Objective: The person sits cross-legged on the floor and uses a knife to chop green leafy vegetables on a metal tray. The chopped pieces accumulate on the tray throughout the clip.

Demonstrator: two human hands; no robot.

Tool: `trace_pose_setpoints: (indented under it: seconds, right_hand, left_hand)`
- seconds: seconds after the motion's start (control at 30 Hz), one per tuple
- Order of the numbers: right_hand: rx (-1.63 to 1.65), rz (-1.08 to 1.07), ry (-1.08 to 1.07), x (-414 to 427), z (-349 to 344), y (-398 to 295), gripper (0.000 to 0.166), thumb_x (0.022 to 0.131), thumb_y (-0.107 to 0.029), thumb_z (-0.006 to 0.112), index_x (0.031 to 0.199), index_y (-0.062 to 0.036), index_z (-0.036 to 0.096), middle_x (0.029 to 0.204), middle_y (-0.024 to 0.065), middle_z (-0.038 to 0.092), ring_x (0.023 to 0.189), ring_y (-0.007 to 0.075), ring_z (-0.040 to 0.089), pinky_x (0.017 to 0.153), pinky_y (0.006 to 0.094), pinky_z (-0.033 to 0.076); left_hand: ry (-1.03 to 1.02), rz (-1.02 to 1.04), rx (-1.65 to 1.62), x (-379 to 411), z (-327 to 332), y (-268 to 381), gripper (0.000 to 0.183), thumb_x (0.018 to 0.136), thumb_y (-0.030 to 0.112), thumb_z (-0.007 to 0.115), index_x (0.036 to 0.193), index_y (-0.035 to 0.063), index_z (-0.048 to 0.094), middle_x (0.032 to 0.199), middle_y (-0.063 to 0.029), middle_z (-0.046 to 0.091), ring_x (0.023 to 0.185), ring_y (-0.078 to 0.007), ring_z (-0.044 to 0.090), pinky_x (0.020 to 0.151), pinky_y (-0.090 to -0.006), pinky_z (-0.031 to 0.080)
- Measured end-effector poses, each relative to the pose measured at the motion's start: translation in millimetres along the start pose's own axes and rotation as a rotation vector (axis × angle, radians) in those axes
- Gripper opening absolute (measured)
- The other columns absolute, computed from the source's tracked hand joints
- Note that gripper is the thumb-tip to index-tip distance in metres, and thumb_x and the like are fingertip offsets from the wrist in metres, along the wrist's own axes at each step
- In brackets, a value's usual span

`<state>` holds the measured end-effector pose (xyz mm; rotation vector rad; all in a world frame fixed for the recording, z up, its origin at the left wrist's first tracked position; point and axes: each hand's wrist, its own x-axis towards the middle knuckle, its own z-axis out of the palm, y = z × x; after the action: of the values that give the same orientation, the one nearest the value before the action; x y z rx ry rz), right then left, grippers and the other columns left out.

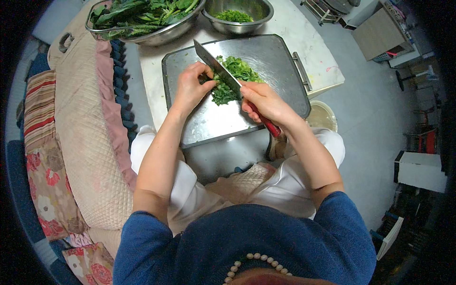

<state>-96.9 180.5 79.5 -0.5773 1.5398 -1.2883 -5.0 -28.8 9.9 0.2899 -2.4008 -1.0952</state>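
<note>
My right hand (262, 99) grips the red handle of a wide-bladed kitchen knife (218, 67). The blade slants up and to the left across chopped leafy greens (242, 68), which lie on both sides of it. At the blade's left side, my left hand (194, 83) has its fingers curled down at the edge of the greens. What those fingers pinch, if anything, is hidden. Beneath everything is a metal-faced cutting board (210, 123) with a dark rim and a handle at its right end.
The board rests on a white marble-look table (302, 35). At its far side stand a steel basin (171, 34) with whole leafy greens (146, 17) in a mesh basket, and a steel bowl (231, 26) of finely chopped greens. A pale bucket (323, 115) is right; a quilted sofa (89, 142) left.
</note>
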Motion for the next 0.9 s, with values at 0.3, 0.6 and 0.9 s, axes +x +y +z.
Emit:
trace_pose_setpoints:
  seconds: [0.3, 0.6, 0.9]
  right_hand:
    - [0.034, -0.055, -0.005, -7.3, 0.5, -10.1, 0.031, 0.104, -0.026, 0.042, 0.121, -0.0032, 0.055, 0.061, -0.0014, 0.048, 0.046, 0.0067, 0.043, 0.041, 0.0225, 0.037]
    - [0.007, -0.092, 0.026, -11.6, -3.0, -15.1, 0.04, 0.104, -0.023, 0.041, 0.138, -0.0025, 0.047, 0.059, -0.0016, 0.048, 0.046, 0.0068, 0.043, 0.041, 0.0229, 0.036]
    - [-0.06, -0.07, 0.037, -8.5, -14.2, -9.5, 0.04, 0.104, -0.025, 0.042, 0.137, -0.0029, 0.048, 0.063, -0.0019, 0.049, 0.049, 0.0058, 0.045, 0.042, 0.0217, 0.037]
  left_hand:
    - [0.077, -0.109, -0.114, 0.1, -0.3, -9.9, 0.01, 0.078, -0.004, 0.054, 0.086, -0.0003, 0.06, 0.084, -0.0057, 0.063, 0.074, -0.0128, 0.059, 0.07, -0.0265, 0.048]
    - [0.139, -0.082, -0.088, 1.5, 3.6, -8.4, 0.012, 0.077, -0.003, 0.052, 0.086, 0.0011, 0.059, 0.078, -0.0048, 0.059, 0.069, -0.0123, 0.054, 0.066, -0.0258, 0.045]
    - [0.12, -0.01, 0.055, 3.9, 8.8, -5.3, 0.01, 0.078, 0.002, 0.054, 0.086, 0.0017, 0.061, 0.085, -0.0084, 0.061, 0.076, -0.0204, 0.057, 0.071, -0.0311, 0.046]
